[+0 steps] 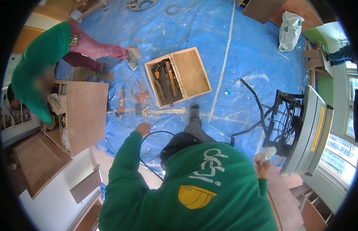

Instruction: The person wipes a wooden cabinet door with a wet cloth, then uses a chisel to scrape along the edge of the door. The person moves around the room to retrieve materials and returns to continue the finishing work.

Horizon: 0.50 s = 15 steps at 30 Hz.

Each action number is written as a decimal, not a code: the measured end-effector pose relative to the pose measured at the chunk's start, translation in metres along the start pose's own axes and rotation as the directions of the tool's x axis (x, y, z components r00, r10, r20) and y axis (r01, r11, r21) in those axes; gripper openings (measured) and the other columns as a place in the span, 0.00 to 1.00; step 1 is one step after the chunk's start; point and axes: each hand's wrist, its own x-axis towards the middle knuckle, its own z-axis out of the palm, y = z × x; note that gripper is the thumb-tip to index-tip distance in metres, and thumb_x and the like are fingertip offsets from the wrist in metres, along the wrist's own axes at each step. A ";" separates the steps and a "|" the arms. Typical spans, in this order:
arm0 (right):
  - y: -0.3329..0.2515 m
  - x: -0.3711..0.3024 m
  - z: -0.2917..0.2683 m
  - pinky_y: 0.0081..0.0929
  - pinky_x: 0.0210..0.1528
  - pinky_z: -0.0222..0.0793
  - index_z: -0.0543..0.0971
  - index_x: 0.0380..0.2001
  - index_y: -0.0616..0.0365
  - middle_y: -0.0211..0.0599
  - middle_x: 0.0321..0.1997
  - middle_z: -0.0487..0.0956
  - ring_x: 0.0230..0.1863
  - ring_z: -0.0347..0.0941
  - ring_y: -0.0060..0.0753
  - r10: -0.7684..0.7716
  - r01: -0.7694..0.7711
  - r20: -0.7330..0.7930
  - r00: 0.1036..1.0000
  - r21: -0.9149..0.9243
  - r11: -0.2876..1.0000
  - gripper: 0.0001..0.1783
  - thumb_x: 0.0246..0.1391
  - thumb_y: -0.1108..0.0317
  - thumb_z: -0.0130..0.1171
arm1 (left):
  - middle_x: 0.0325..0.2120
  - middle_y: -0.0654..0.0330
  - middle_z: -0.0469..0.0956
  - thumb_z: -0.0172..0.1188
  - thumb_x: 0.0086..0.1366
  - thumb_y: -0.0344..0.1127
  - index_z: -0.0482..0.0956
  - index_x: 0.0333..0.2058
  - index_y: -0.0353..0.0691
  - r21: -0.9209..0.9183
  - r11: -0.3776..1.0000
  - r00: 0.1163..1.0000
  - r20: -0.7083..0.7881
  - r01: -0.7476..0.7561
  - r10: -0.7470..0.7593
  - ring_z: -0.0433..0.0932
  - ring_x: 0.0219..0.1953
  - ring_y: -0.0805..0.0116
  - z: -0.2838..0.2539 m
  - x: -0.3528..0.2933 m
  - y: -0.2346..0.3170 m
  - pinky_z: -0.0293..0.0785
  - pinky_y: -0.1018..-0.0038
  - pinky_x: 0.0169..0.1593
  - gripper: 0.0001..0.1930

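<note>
Sheeting (244,57), blue underfoot, windows (342,152) at right, translucent container (266,154) in right hand (262,168)

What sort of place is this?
Probably a room under renovation or fit-out: blue sheeting covers much of the floor, an open wooden box on it holds hand tools, and a plain wooden cabinet stands at the left.
</note>
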 end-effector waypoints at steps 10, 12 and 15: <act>-0.120 0.170 0.030 0.34 0.63 0.70 0.73 0.62 0.63 0.36 0.56 0.80 0.57 0.77 0.31 -0.068 0.098 0.214 0.974 -0.133 0.986 0.32 0.55 0.71 0.71 | 0.26 0.57 0.80 0.64 0.63 0.34 0.82 0.39 0.36 -0.342 0.925 0.924 -0.274 0.164 -0.265 0.80 0.31 0.66 0.015 -0.009 0.095 0.77 0.70 0.38 0.09; -0.143 0.208 0.040 0.34 0.63 0.70 0.73 0.61 0.63 0.36 0.55 0.81 0.57 0.77 0.31 -0.080 0.128 0.290 0.954 -0.150 0.980 0.31 0.55 0.71 0.71 | 0.29 0.54 0.81 0.62 0.64 0.40 0.82 0.37 0.37 -0.421 0.872 0.888 -0.259 0.251 -0.381 0.81 0.37 0.58 0.048 -0.021 0.085 0.78 0.63 0.43 0.11; -0.169 0.266 0.050 0.34 0.61 0.72 0.73 0.61 0.63 0.37 0.56 0.80 0.56 0.77 0.33 -0.089 0.179 0.423 0.902 -0.176 0.968 0.31 0.55 0.73 0.70 | 0.31 0.49 0.82 0.65 0.60 0.43 0.81 0.31 0.40 0.186 0.950 0.926 -0.333 0.252 -0.181 0.80 0.42 0.46 0.105 -0.055 0.082 0.77 0.54 0.47 0.12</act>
